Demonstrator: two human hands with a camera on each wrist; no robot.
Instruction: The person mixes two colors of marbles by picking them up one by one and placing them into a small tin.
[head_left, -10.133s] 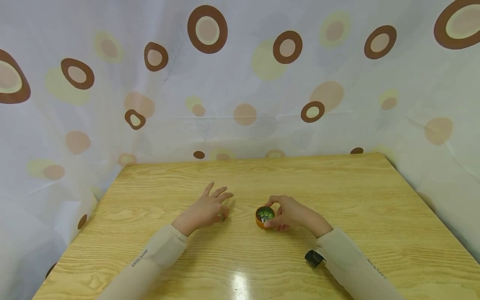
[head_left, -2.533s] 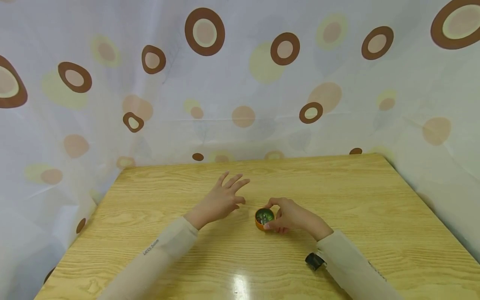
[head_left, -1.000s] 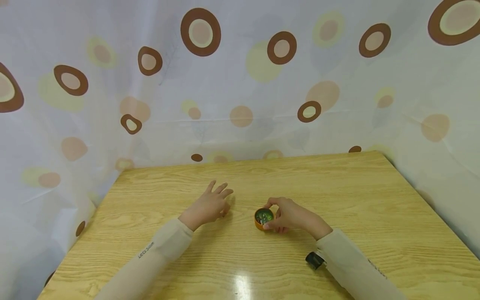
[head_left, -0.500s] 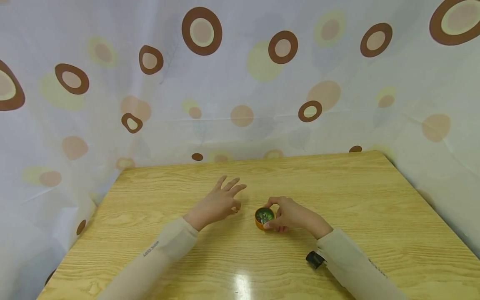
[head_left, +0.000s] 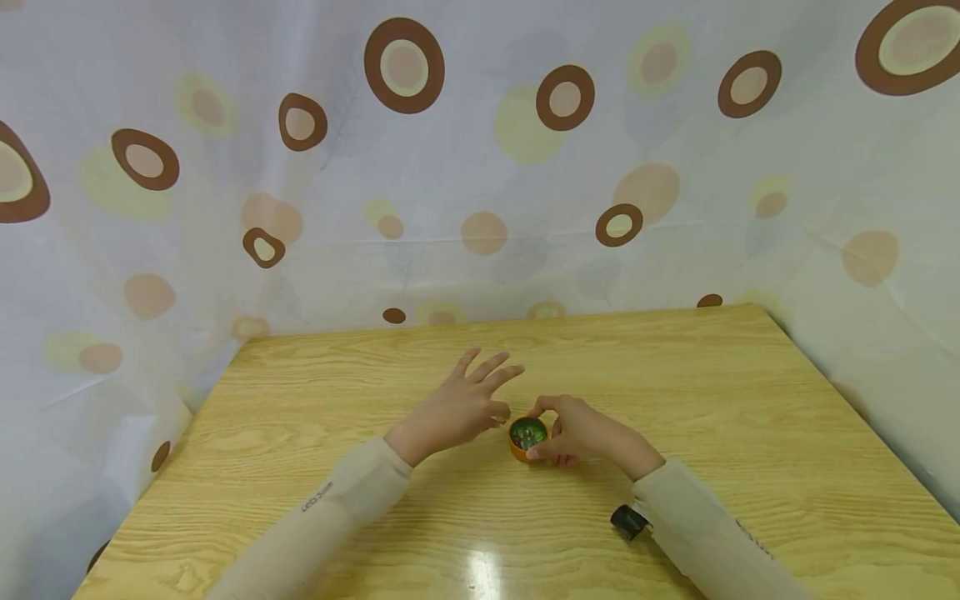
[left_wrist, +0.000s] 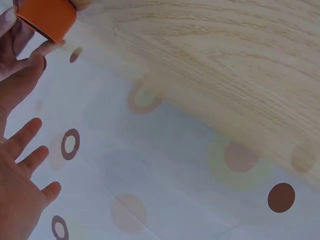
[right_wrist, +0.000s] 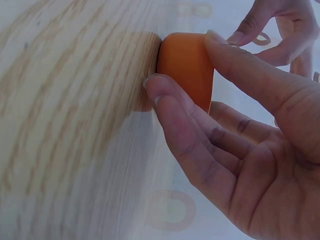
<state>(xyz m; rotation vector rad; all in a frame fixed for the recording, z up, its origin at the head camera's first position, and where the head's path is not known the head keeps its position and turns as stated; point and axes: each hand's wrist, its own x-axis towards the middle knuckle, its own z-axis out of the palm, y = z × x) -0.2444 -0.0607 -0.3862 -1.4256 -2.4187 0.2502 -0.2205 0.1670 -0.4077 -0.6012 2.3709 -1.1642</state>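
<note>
A small round orange cup [head_left: 519, 451] with a green inside sits on the wooden table. Several small shiny green and dark pieces lie in it. My right hand [head_left: 585, 429] holds the cup from the right, thumb and fingers on opposite sides. In the right wrist view the cup [right_wrist: 184, 65] stands between thumb and curled fingers. My left hand [head_left: 453, 410] hovers just left of the cup, thumb and index finger bent close together at the rim, the other fingers spread. In the right wrist view my right thumb overlaps their tips, and I cannot tell whether they pinch anything.
The wood-grain table [head_left: 360, 358] reaches back to a pale curtain [head_left: 450, 167] printed with brown, pink and yellow spots, which also rises along both sides. A black device [head_left: 628, 522] sits at the right cuff. Light glares on the near table.
My left hand has moved right over the last second, from apart on the table's left to close beside the cup. My right hand and the cup have stayed in place.
</note>
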